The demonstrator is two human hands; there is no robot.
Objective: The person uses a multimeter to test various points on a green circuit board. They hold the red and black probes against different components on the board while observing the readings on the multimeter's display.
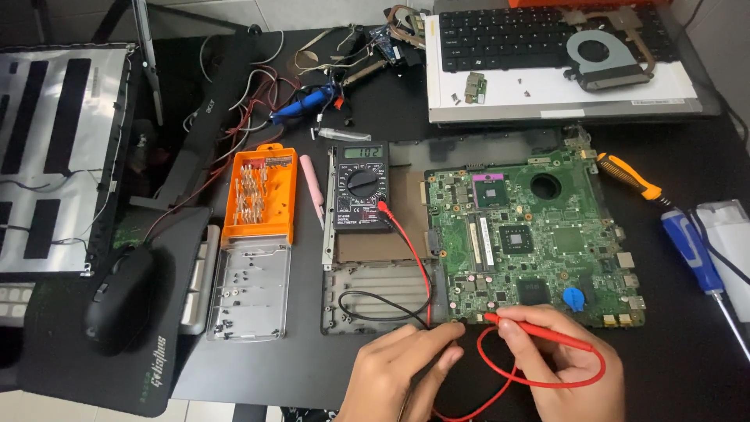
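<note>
A green laptop motherboard (539, 234) lies flat on the black table. My right hand (566, 363) grips a red multimeter probe (539, 330), its tip touching the board's near edge. My left hand (402, 367) pinches the black probe (430, 320) just left of it, at the board's near left corner. Red and black leads run up to a black digital multimeter (362, 186) standing left of the board, its display lit.
An orange screwdriver bit case (260, 191) and its clear lid sit left of the meter. A black mouse (119, 297) rests on a pad. Two screwdrivers (687, 242) lie right of the board. A laptop keyboard deck with a fan (601, 55) sits behind.
</note>
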